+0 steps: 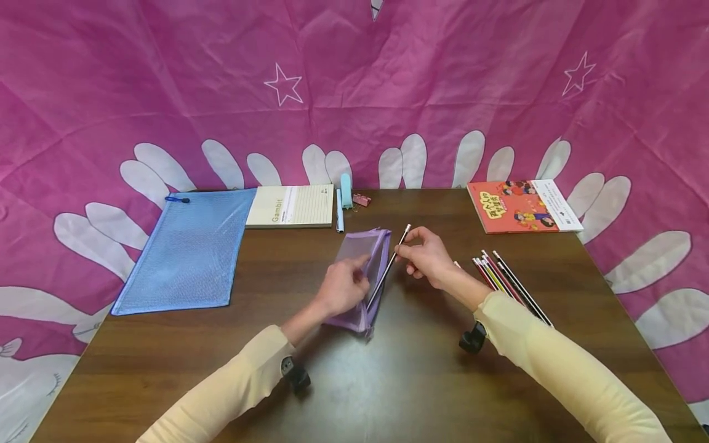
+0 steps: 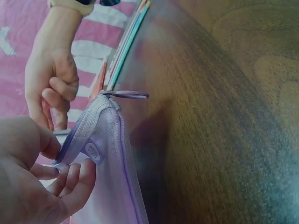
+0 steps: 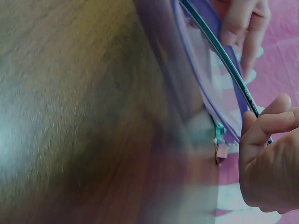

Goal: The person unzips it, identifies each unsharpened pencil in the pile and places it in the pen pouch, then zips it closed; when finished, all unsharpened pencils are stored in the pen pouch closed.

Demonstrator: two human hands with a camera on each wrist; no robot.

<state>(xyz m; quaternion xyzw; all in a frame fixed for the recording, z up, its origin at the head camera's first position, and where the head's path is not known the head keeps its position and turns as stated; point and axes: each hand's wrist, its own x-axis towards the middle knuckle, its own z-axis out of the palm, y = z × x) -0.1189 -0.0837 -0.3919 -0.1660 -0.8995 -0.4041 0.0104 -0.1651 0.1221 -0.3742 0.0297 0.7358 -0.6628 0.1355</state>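
A purple mesh zip pencil case lies mid-table with its zip side parted. My left hand pinches the edge of its opening, as the left wrist view shows at the pouch's zip edge. In my right hand is a dark pencil, gripped near its white-tipped upper end. The pencil slants down, its lower end inside the opening of the case. From the right wrist view, the pencil crosses the purple zip edge, pinched between thumb and fingers of the right hand.
Several pencils lie by my right forearm. A red picture book is at back right. Along the back are a blue mesh zip bag, a notepad, a light blue pen, a teal stapler-like item and a pink clip.
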